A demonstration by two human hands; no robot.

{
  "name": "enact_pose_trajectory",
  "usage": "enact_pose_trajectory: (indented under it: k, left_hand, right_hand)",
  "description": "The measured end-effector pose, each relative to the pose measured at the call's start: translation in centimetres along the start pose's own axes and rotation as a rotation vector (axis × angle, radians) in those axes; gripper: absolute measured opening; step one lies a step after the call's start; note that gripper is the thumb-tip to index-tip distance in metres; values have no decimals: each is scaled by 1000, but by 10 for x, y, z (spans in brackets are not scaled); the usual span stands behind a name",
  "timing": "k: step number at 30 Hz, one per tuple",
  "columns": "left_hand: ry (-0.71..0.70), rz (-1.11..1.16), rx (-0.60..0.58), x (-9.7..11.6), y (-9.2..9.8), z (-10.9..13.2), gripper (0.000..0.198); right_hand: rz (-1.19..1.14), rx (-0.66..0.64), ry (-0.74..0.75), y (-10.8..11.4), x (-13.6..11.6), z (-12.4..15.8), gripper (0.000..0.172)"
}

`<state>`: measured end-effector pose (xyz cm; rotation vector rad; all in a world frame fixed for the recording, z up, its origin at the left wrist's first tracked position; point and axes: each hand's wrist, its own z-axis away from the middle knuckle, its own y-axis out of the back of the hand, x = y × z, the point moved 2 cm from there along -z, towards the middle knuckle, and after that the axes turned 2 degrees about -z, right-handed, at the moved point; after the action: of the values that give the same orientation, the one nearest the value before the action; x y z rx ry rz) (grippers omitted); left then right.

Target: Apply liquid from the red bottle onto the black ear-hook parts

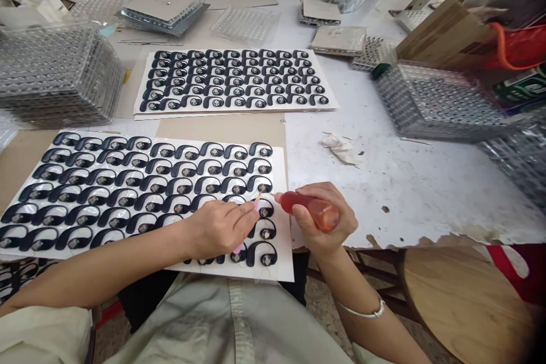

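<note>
Rows of black hook-shaped parts with round metallic centres lie on a white sheet (281, 239) at the near edge of the table. Over its right part, my left hand (222, 226) is closed on a thin pink tool (239, 247) whose yellowish tip points up and right. My right hand (328, 219) is wrapped round a squeeze bottle of reddish-orange liquid (309, 209). The bottle's thin nozzle points left, close to the pink tool's tip, by a black part (265, 183) in the rightmost column. Whether nozzle and part touch, I cannot tell.
Behind lies a second white sheet (326, 103) with similar black parts. Stacked clear trays stand at left (55, 77) and right (447, 103). A crumpled tissue (341, 149) is on the table right of centre. A round wooden stool (460, 301) stands below right.
</note>
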<state>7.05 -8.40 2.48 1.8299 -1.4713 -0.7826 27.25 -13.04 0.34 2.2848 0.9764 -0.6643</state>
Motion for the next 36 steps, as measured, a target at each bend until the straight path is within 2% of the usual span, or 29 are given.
enact_pose_trajectory:
  k: [11,16,22,25,28,30,32,36]
  left_hand:
    - [263,350,121,-16,-2,0,17]
    - [309,363,236,-18,2,0,23]
    - [362,337,283,-25,9,-3,19]
    - [538,389,279,-35,23,-9,13]
    - [855,560,214,-49,39,-18,10]
    - [1012,646,220,-58,50,-24,9]
    - [1094,704,223,-68,57,-29,10]
    - [1139,762,201,-81,68,-32,14]
  right_hand:
    - [-38,-19,12,-1,0,0,22]
    - [-48,-44,33,-2,-1,0,26]
    - [-47,-52,53,-3,-2,-1,28]
    - [-42,-54,60,-5,-3,-1,26]
    - [-47,-56,79,-6,-3,-2,26]
    - [-51,-54,88,-6,-3,-2,27]
    - [-49,-52,95,-7,-3,-2,27]
    - [-59,-58,93,-7,-2,-2,28]
